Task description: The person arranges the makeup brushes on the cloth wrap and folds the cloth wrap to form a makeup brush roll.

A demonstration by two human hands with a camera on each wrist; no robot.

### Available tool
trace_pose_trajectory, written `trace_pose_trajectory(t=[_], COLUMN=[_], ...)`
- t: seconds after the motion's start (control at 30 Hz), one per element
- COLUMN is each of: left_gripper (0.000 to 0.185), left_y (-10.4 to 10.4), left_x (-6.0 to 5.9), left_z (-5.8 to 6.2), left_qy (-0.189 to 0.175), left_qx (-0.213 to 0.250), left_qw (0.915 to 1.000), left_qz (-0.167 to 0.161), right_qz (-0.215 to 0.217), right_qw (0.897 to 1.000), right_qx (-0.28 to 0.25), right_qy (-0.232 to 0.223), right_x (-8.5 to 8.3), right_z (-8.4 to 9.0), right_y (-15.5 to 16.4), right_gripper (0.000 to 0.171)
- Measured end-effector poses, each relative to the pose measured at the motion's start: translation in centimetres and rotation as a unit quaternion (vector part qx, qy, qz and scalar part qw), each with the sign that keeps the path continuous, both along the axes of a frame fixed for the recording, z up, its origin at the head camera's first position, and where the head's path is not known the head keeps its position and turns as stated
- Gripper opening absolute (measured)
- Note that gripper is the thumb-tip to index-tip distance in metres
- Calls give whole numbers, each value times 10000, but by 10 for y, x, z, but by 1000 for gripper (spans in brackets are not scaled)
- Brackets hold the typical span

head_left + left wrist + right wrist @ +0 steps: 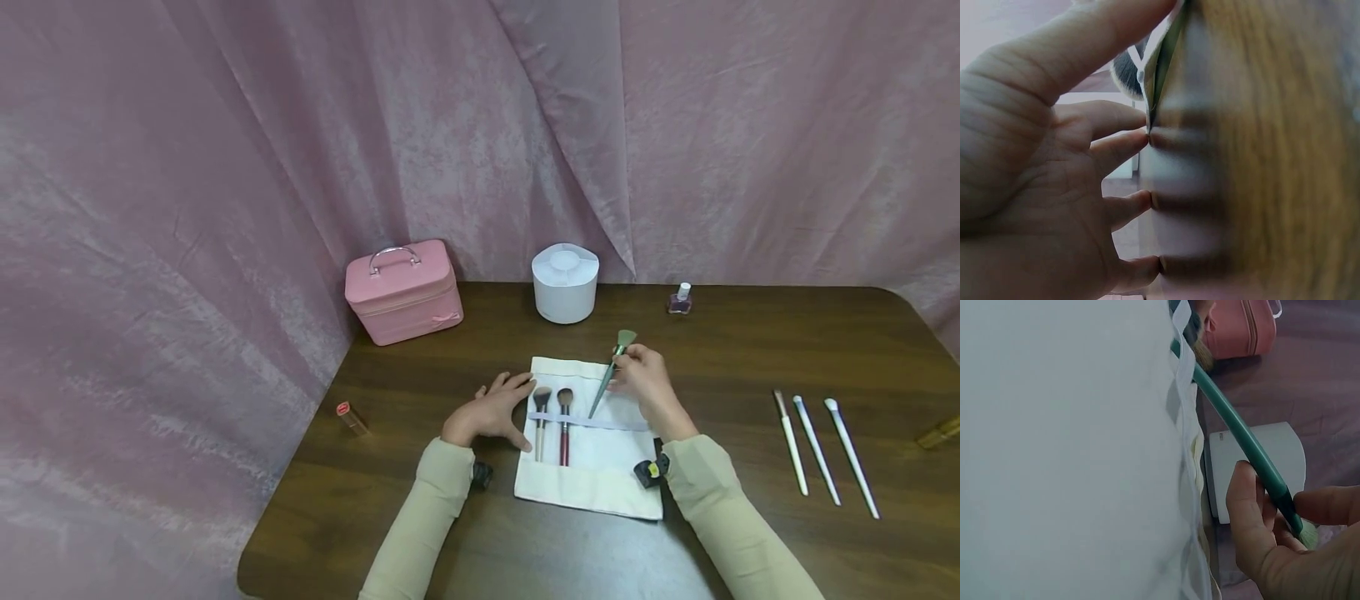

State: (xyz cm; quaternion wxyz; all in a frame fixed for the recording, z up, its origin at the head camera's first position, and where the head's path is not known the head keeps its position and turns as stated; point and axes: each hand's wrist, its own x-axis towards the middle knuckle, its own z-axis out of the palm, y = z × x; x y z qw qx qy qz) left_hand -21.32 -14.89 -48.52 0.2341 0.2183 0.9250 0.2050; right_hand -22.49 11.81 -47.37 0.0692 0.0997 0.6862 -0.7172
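A white fabric brush roll (600, 479) lies spread on the table, a thin elastic band (600, 423) running across it. Two makeup brushes, one with a pale handle (540, 442) and one with a red handle (565, 446), sit under the band at its left. My right hand (651, 385) pinches a green makeup brush (1238, 428) near its bristles. The brush slants bristles up, and its handle tip is at the band. My left hand (495, 412) rests with spread fingers at the roll's left edge, its fingertips (1138, 265) down on the table.
Three white-handled brushes (819, 450) lie to the right. A pink case (405, 292), a white round container (566, 287) and a nail polish bottle (679, 302) stand along the back. A lipstick (351, 418) lies at left, and a gold object (939, 433) at the right edge.
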Motion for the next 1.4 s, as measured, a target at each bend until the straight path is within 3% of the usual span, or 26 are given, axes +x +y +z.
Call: trace_pose_trajectory(t=[0.2,0.63,0.9,1.4], left_gripper=[108,107,108,108], left_y=[0,2,2,2], left_x=[0,-2,-2,-2], left_z=[0,6,1,-1], left_qy=[-38,33,45,21], left_qx=[-32,-7,-48,-77], left_qw=[10000,10000,10000,10000], left_qz=[1,-6,-21,8], right_qz=[268,737,902,1414], right_qw=[9986,9948,9908,9759], right_qx=[341,608,830,1533], right_qy=[-293,-349,-574,-644], right_x=[-4,-9,-5,-5], right_z=[-3,-4,-6,-11], right_y=[-4,-6,-8,-11], right_gripper=[22,26,25,21])
